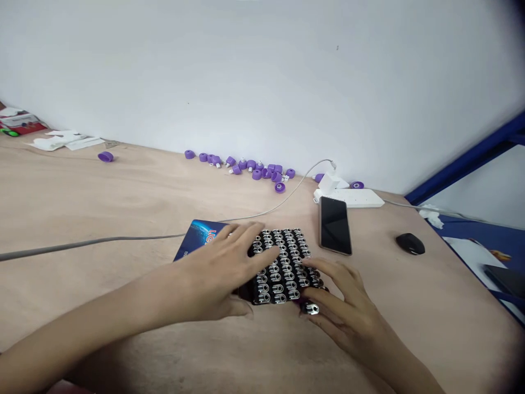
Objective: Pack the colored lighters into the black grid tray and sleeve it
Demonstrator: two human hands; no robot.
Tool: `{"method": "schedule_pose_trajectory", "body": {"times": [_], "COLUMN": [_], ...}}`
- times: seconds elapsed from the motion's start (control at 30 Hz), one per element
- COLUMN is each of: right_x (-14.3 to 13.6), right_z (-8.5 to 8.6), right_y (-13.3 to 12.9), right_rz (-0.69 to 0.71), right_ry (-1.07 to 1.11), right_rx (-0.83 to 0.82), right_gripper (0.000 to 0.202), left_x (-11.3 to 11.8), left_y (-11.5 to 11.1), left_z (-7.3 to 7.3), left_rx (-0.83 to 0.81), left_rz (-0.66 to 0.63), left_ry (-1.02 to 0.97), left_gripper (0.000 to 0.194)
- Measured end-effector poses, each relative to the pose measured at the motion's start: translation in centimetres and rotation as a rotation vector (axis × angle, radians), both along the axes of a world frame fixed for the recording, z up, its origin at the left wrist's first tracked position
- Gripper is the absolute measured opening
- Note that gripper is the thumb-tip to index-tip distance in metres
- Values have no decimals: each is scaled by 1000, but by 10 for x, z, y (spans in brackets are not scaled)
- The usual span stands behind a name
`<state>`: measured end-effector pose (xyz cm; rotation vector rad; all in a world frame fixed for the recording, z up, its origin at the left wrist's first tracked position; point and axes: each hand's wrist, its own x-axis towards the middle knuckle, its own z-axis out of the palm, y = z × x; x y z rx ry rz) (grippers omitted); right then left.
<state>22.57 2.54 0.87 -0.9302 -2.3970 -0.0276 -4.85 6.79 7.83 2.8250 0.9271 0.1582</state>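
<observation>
A close-packed block of small black pieces with silver metal loops sits on the table in rows. My left hand reaches over its left side, fingers apart, with the fingertips resting on the rows. At the block's right edge is my right hand, its index fingertip touching the pieces there. Between its lower fingers and thumb, it grips one loose black piece with a silver loop, just off the block's near right corner. Behind my left hand, a blue printed box is partly covered.
A smartphone and a white power strip lie to the right, with a black mouse farther out. Several purple caps are scattered along the wall. A grey cable crosses the left side. Papers lie far left.
</observation>
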Motion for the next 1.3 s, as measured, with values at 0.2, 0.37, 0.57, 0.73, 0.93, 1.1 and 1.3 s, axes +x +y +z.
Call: {"method": "schedule_pose_trajectory", "body": {"times": [0.2, 0.37, 0.57, 0.73, 0.93, 1.1, 1.3], "right_x": [2, 0, -3, -6, 1, 2, -2], "right_z": [0, -9, -9, -13, -14, -17, -48], "right_y": [0, -3, -5, -4, -2, -5, 15], "right_rz": [1, -49, -69, -45, -42, -45, -184], "right_ry": [86, 165, 214, 284, 164, 336, 1000], "right_rx": [-25, -19, 13, -47, 51, -89, -578], "right_gripper": [15, 24, 26, 25, 33, 52, 50], "left_x": [-25, -34, -34, -29, -30, -36, -53], "left_y": [18, 25, 24, 23, 25, 26, 25], "left_z": [17, 13, 10, 13, 10, 13, -18], "left_rx": [-53, -39, -68, -100, -71, -91, -104], "left_rz": [125, 146, 113, 104, 106, 121, 413], "left_ry": [14, -28, -57, -21, -30, -66, -558], "left_gripper": [90, 89, 84, 79, 78, 80, 55]}}
